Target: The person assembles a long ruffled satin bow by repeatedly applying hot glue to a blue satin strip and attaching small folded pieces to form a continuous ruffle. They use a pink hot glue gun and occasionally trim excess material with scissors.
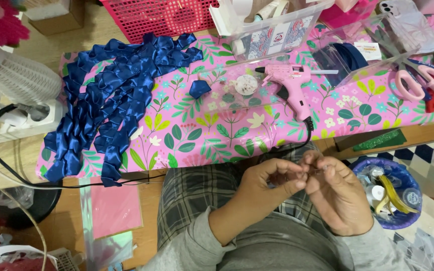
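Note:
My left hand [267, 188] and my right hand [335, 193] meet over my lap, fingertips pinched together on a small thin clear piece [311, 172] that is hard to make out. Both hands sit below the front edge of the pink floral table [202, 135]. On the table, a pink glue gun [290, 83] rests just beyond my hands, its black cord running off the front edge. Rows of folded blue satin ribbon petals [111, 100] cover the table's left side. One loose blue petal [199, 88] lies near the middle.
Pink scissors [423, 83] lie at the right. A clear box [272, 27] and a red basket [159, 17] stand at the back. A blue bin [390, 193] with scraps sits right of my knee. A white power strip [31, 118] is on the left.

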